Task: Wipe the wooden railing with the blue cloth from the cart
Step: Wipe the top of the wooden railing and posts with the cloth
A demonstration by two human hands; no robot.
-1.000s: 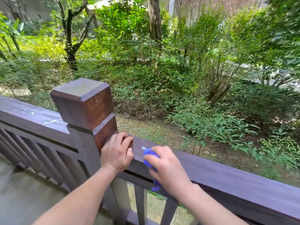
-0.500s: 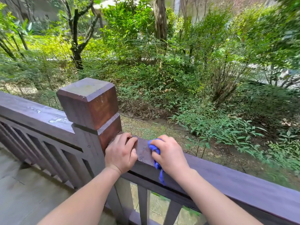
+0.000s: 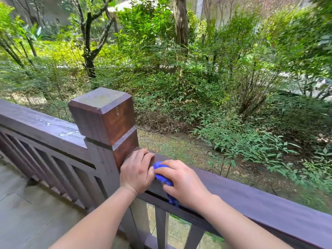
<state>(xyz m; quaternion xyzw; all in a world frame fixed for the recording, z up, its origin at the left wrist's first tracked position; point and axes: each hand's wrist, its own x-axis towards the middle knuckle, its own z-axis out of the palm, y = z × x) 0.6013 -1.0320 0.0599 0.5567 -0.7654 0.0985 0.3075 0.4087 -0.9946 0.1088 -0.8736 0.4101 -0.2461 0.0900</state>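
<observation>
The dark wooden railing (image 3: 260,200) runs from the left edge down to the lower right, joined by a square brown post (image 3: 106,115). My right hand (image 3: 185,182) presses a bunched blue cloth (image 3: 161,175) onto the top rail just right of the post; a tail of the cloth hangs over the rail's near side. My left hand (image 3: 136,171) rests with curled fingers on the rail at the foot of the post, touching the cloth's left end. The cart is out of view.
Vertical balusters (image 3: 59,177) fill the railing below the top rail. Grey deck boards (image 3: 27,212) lie at the lower left. Beyond the railing the ground drops to dirt, shrubs and trees (image 3: 179,33). Pale flaky marks (image 3: 68,133) sit on the left rail section.
My right hand has slid the blue cloth left along the rail toward the post until it meets my left hand. The left hand has stayed at the post's base.
</observation>
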